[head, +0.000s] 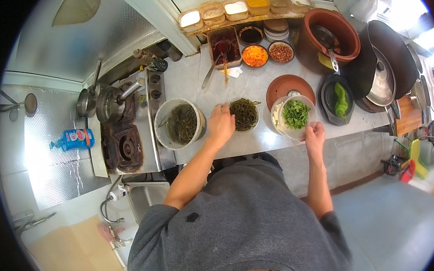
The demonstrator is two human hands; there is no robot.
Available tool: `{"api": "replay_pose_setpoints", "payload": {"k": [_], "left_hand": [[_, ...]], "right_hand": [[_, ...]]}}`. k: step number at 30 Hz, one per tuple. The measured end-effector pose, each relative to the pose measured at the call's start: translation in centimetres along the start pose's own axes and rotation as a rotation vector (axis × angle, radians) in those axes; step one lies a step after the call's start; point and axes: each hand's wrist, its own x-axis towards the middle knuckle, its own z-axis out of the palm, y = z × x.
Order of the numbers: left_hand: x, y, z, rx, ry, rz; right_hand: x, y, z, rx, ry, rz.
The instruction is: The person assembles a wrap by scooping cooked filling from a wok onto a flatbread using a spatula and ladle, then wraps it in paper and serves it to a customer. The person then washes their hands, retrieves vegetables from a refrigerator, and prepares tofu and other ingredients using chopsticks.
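My right hand (313, 138) pinches the near right rim of a clear plastic bowl holding chopped green herbs (296, 112). That bowl overlaps a container of pale cut pieces (276, 115), and behind both lies a round terracotta lid (290, 87). At the left side of a small bowl of dark green kelp strips (244, 115) is my left hand (221, 123), thumb and fingers near its rim. Whether it grips the bowl is unclear. Left of that hand stands a white plastic bucket (159, 128) with more dark strips in liquid.
A gas stove (127, 148) with a saucepan (110, 104) adjoins the counter's left end. Behind are a dark red sauce tub (225, 45), a bowl of peanuts (281, 51) and seasoning boxes (236, 9). To the right stand a clay pot (309, 55) and black plates with a green pepper (340, 100).
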Motion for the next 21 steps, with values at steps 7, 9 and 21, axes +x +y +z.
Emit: {"api": "replay_pose_setpoints", "payload": {"k": [7, 9, 21], "left_hand": [[-1.6, -5.2, 5.1, -0.647, -0.409, -0.505], [-2.3, -4.2, 2.8, -0.742, -0.420, -0.547], [-5.6, -10.1, -15.6, -0.816, -0.048, -0.704]], "right_hand": [[-0.2, 0.2, 0.4, -0.016, -0.027, 0.013], [-0.3, 0.5, 0.4, 0.002, -0.035, -0.012], [-0.3, -3.4, 4.7, 0.039, -0.279, -0.072]]}}
